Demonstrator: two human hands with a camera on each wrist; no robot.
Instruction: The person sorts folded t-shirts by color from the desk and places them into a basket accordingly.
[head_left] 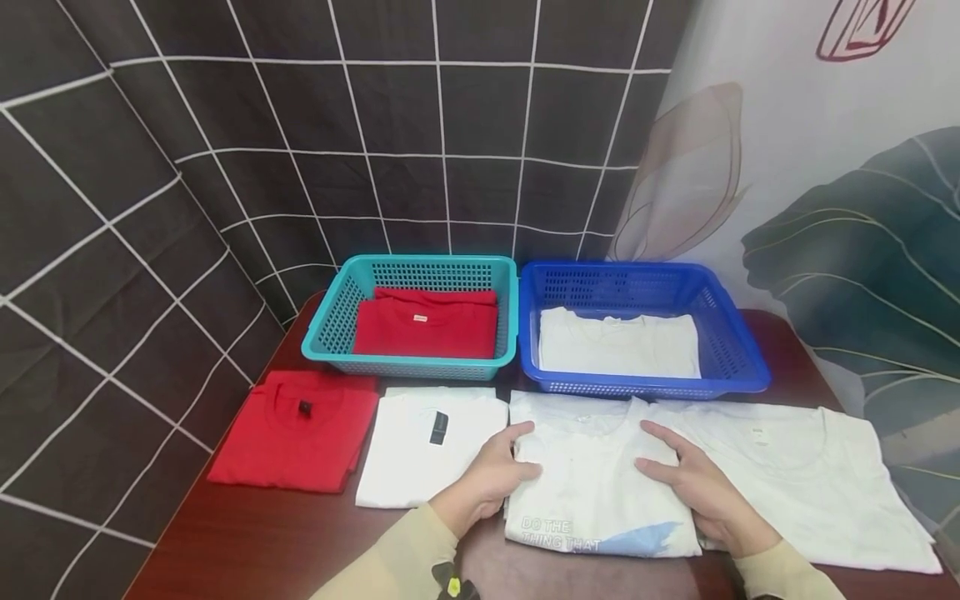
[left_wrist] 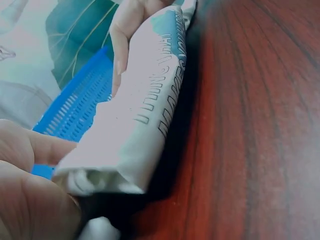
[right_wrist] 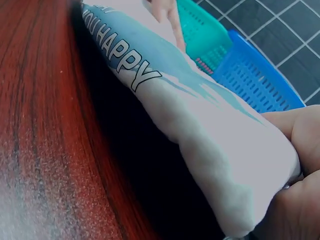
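Note:
A folded white T-shirt (head_left: 592, 475) with a blue smear and outlined lettering lies between my hands. At its left side, my left hand (head_left: 491, 475) grips the edge, thumb and forefinger on top. My right hand (head_left: 697, 487) holds the opposite side the same way. Both wrist views show the front fold of the printed T-shirt (left_wrist: 125, 110) raised a little, with dark shadow under it. The other fingers are mostly hidden beneath the cloth. In the right wrist view, the right hand (right_wrist: 300, 200) pinches the shirt's end.
Behind stand a teal basket (head_left: 318, 342) holding folded red shirts (head_left: 427, 329) and a blue basket (head_left: 731, 333) holding a folded white shirt (head_left: 618, 346). Left on the brown table (head_left: 247, 542) lie a red shirt (head_left: 300, 433) and a white shirt (head_left: 412, 458); another white shirt (head_left: 817, 483) lies right.

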